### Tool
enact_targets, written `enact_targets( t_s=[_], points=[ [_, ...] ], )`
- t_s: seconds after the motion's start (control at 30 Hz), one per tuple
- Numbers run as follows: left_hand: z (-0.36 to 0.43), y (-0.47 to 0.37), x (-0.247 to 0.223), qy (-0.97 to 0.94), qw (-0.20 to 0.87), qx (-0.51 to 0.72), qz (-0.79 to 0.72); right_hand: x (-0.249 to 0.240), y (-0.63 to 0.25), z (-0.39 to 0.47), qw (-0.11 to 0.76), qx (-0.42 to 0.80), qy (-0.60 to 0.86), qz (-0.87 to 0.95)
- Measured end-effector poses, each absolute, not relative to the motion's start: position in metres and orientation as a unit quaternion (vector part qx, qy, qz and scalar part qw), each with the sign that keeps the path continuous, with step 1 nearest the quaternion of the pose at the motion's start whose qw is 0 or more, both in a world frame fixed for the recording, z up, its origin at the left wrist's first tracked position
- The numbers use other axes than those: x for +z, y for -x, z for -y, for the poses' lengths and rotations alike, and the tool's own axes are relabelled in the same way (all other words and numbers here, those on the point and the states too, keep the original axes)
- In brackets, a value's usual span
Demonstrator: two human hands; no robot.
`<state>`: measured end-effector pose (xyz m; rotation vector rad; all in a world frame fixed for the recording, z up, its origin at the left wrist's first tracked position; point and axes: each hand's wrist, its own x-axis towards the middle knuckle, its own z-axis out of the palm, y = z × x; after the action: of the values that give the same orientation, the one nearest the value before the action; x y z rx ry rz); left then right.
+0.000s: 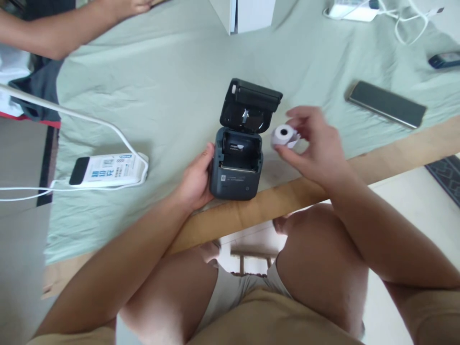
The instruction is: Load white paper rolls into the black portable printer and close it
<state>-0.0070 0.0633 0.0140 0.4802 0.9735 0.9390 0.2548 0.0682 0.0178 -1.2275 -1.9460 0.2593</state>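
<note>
A small dark label printer [235, 184] stands near the table's front edge with its lid [247, 103] swung up. Its paper bay shows no roll inside. My left hand [197, 181] grips the printer's left side, thumb along the edge and the other fingers hidden behind or under it. To the right of the printer, my right hand [316, 141] pinches a small white paper roll [282, 136] between thumb and fingers. The roll's dark core hole faces up toward me, and a loose bit of paper shows by the fingers.
A white power strip [111, 171] with cables lies at left. Farther right are a dark phone [388, 104], a small dark device [445, 60] and a white adapter [354, 10] with cords. A white box [253, 17] stands at the back. Another person's arm [82, 28] rests at upper left.
</note>
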Motion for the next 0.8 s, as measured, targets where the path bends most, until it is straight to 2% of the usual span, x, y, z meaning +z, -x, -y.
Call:
enact_targets(
  t_s=[0.07,0.13,0.27,0.43,0.63,0.8],
  points=[
    [-0.063,0.006,0.014,-0.224,0.754,0.428,-0.446,0.030,-0.246,-0.055,0.472,0.089,0.480,0.734],
    [-0.062,0.005,0.014,-0.238,0.763,0.421,-0.428,0.039,-0.231,-0.045,0.504,0.069,0.438,0.741],
    [-0.058,0.006,0.014,-0.310,0.760,0.433,-0.374,0.041,-0.199,-0.046,0.481,0.014,0.370,0.795],
    [-0.057,0.008,0.015,-0.338,0.749,0.454,-0.345,0.025,-0.190,-0.064,0.387,0.031,0.455,0.801],
    [-0.057,0.007,0.014,-0.326,0.745,0.456,-0.362,0.026,-0.192,-0.058,0.434,-0.008,0.398,0.808],
    [-0.056,0.008,0.013,-0.357,0.728,0.472,-0.345,0.024,-0.187,-0.044,0.403,-0.025,0.375,0.835]
  ],
)
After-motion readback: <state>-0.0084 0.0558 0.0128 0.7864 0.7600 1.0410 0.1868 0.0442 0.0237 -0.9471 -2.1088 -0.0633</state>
